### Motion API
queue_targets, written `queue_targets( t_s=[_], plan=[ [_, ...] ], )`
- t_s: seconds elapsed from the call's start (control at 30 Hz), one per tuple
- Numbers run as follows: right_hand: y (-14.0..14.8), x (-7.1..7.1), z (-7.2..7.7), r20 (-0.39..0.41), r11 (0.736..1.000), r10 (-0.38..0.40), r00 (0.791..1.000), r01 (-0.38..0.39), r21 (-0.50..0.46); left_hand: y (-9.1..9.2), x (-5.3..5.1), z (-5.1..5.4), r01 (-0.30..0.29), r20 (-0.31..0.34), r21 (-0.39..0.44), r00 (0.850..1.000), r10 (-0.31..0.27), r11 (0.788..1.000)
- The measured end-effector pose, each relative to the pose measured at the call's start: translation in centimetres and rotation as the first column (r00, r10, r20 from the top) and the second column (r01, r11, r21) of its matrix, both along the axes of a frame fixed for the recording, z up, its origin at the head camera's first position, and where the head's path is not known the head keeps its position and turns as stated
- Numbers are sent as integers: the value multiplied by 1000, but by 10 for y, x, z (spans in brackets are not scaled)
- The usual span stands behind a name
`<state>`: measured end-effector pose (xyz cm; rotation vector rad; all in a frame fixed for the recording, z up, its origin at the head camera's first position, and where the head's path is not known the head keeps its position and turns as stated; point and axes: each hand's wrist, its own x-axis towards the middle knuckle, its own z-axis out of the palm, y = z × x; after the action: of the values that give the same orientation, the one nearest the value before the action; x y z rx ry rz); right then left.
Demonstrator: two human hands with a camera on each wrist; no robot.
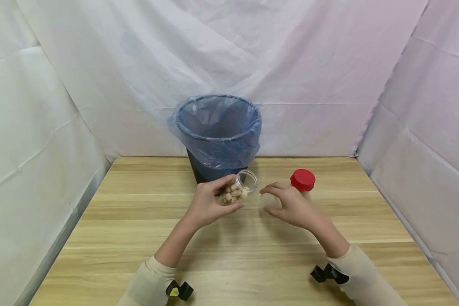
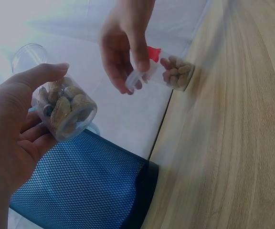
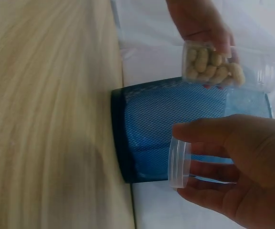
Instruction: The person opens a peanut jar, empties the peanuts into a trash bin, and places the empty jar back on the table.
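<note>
Clear plastic: I see the left hand (image 1: pixel 206 204) gripping a tilted, open jar (image 3: pixel 249 61) near the bin (image 2: pixel 87 176); the right hand (image 1: pixel 295 208) pinches a lid (image 3: pixel 178 163). Peanuts (image 3: pixel 203 63) could spill if the jar tips more.

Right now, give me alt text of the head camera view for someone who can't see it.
A person's left grip holds a tilted, open clear jar of peanuts, while the right grip holds a translucent lid. Beyond them on a wooden table stand a blue-lined bin and a red-lidded jar.
</note>
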<state>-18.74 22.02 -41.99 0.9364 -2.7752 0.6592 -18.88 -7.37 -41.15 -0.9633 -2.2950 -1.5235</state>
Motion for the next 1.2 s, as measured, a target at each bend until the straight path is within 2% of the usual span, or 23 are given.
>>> queue_targets(
  t_s=[0.47,0.77,1.2],
  plan=[
    [2,-12,-33,22,995,19,1000,-21,95,1,2,-1,-21,-28,18,999,21,1000],
    [5,-17,-42,103,994,16,995,-27,109,2,0,-2,-18,-25,23,999,19,1000],
    [5,-18,-48,98,993,10,995,-21,115,1,1,-1,-2,-15,43,1000,3,999]
  ],
)
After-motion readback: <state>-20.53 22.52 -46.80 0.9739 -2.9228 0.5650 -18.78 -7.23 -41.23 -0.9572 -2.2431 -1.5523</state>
